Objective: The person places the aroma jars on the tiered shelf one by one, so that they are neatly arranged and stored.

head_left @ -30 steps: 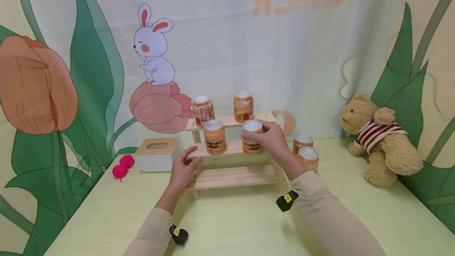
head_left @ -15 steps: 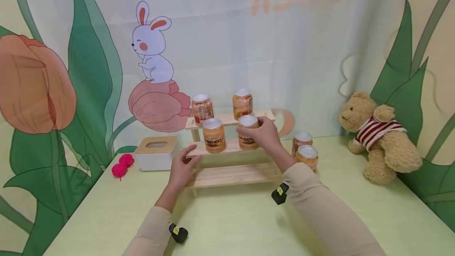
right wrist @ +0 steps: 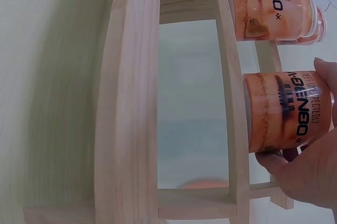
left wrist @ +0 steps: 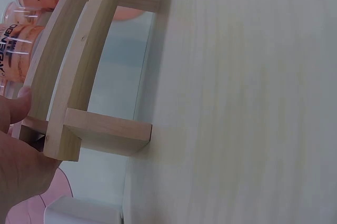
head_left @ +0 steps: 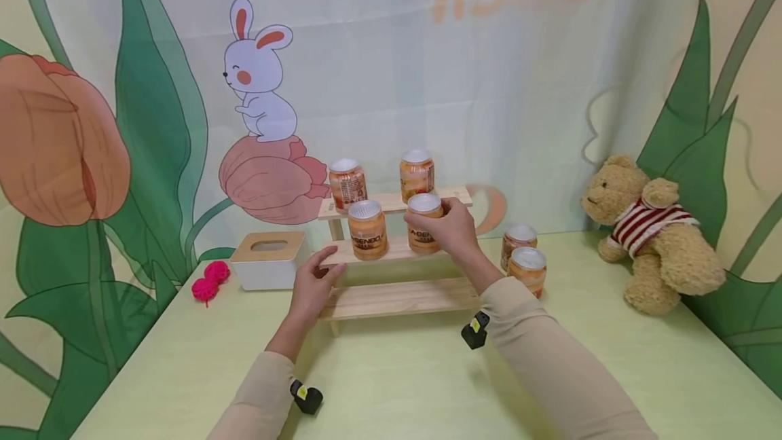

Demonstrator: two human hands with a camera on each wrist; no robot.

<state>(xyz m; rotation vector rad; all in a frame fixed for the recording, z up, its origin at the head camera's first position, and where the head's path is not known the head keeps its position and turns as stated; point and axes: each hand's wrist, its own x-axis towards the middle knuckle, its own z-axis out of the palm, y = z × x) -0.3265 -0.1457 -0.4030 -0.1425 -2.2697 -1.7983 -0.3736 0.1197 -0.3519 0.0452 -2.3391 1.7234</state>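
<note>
A three-tier wooden display stand (head_left: 397, 299) stands on the table. My left hand (head_left: 310, 289) grips the left end of its middle tier, with the thumb at the front edge in the left wrist view. My right hand (head_left: 455, 231) holds a jar with orange contents and a silver lid (head_left: 424, 243) by its upper part, fingers around it. In the right wrist view this jar (right wrist: 287, 109) is upright, its base right at the middle tier. A matching jar (head_left: 368, 231) stands to its left on that tier. Two more jars, left (head_left: 348, 189) and right (head_left: 417, 175), stand on the top tier.
Two further jars, a front one (head_left: 528, 271) and a rear one (head_left: 519, 240), stand on the table right of the stand. At left are a tissue box (head_left: 269, 269) and pink yarn balls (head_left: 210, 282). A teddy bear (head_left: 656, 236) sits at far right before the printed curtain.
My right hand has shifted the held jar slightly left along the middle tier, mostly in the first half second. My left hand has stayed at the tier's left end.
</note>
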